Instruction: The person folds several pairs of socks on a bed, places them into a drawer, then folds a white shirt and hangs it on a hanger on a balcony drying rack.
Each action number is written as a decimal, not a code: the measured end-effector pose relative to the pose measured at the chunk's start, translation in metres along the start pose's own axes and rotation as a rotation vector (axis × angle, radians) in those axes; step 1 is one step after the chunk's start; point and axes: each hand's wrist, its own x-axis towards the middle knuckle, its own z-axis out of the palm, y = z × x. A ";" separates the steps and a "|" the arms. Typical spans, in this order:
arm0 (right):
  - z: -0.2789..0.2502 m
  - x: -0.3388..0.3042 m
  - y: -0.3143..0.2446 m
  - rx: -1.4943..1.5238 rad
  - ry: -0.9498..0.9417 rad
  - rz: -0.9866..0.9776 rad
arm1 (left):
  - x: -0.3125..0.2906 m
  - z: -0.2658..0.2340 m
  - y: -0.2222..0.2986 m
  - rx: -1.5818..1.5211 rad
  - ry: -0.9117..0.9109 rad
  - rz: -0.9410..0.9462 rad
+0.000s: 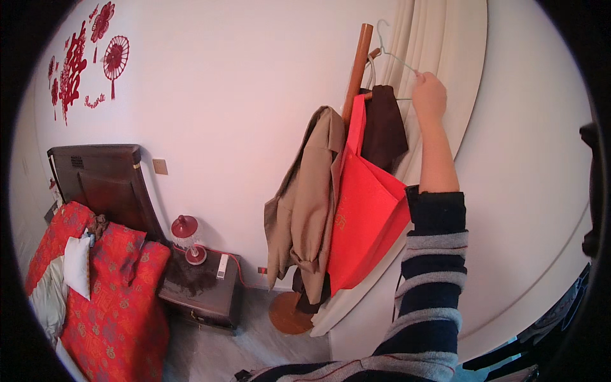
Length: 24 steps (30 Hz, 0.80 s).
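Reaching up on the right, the right hand (429, 95) closes its grip on a thin pale wire hanger (393, 56); the fingers are hidden behind the hand; the left hand is out of view; the hanger's lower bar is hard to make out behind a dark brown garment (385, 127); it hangs on the wooden coat stand (356, 70), above a red bag (366, 216) and a beige coat (305, 204).

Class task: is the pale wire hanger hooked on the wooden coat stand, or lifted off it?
Cannot tell. The right hand grips the pale wire hanger beside the wooden coat stand; its hook appears free above the peg.
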 end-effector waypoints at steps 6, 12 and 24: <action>0.018 0.003 0.027 -0.056 -0.154 0.134 | 0.006 0.009 -0.016 0.005 0.034 0.018; 0.031 0.023 0.031 -0.015 -0.067 0.013 | 0.015 -0.009 -0.042 -0.128 -0.088 0.001; 0.014 0.030 0.014 -0.065 -0.301 0.063 | 0.003 -0.012 -0.050 0.023 0.019 -0.008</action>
